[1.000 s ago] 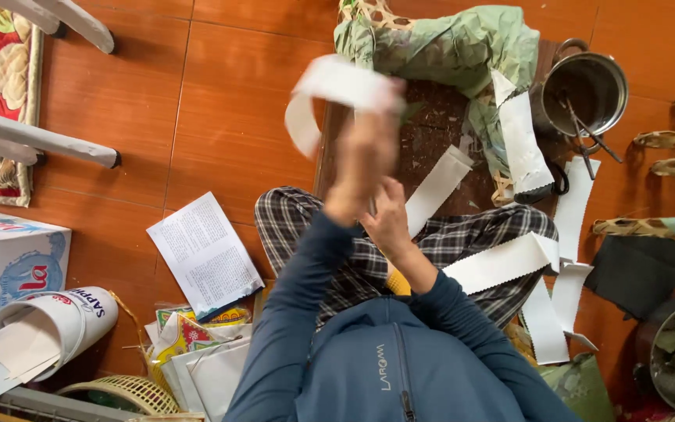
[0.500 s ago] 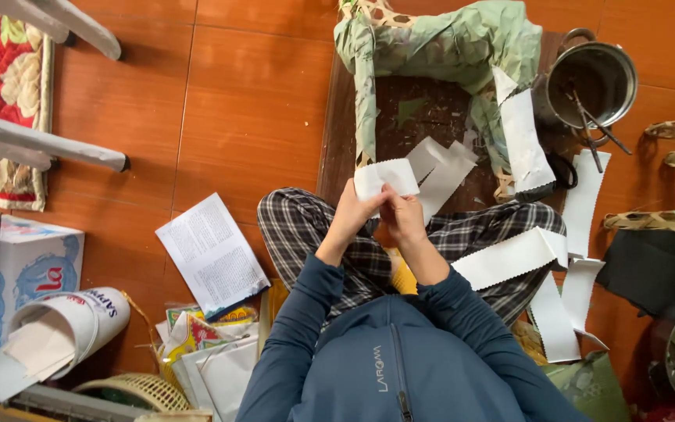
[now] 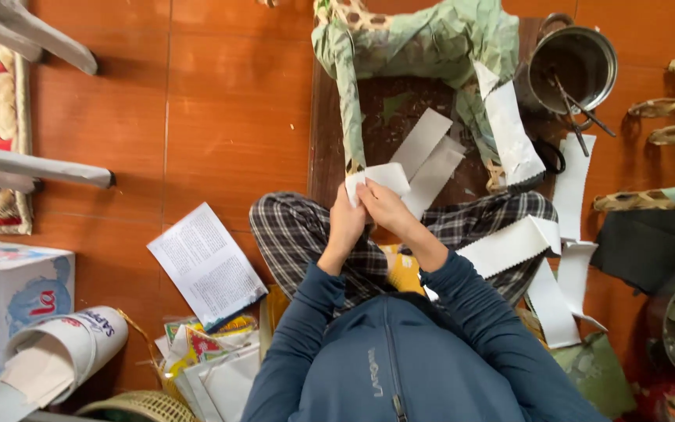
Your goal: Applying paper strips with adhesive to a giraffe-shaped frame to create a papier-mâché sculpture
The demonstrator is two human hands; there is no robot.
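I sit cross-legged on the floor in a blue jacket and checked trousers. My left hand [image 3: 344,224] and my right hand [image 3: 387,206] are together over my lap, both pinching a small white paper piece [image 3: 385,177]. The piece touches the lower end of one leg [image 3: 350,117] of a green paper-covered animal figure [image 3: 439,39]. The figure stands on a dark wooden board [image 3: 388,109]. Two more white strips [image 3: 430,156] lie on the board just beyond my right hand.
A metal pot [image 3: 573,61] holding scissors stands at the back right. Several white strips [image 3: 568,234] lie by my right knee. A printed sheet [image 3: 205,264], a box [image 3: 21,285], a paper roll [image 3: 60,355] and a basket [image 3: 130,408] are at my left.
The long strip I held up in the air has come down. My hands have drawn together and now hold a short piece against the figure's leg.
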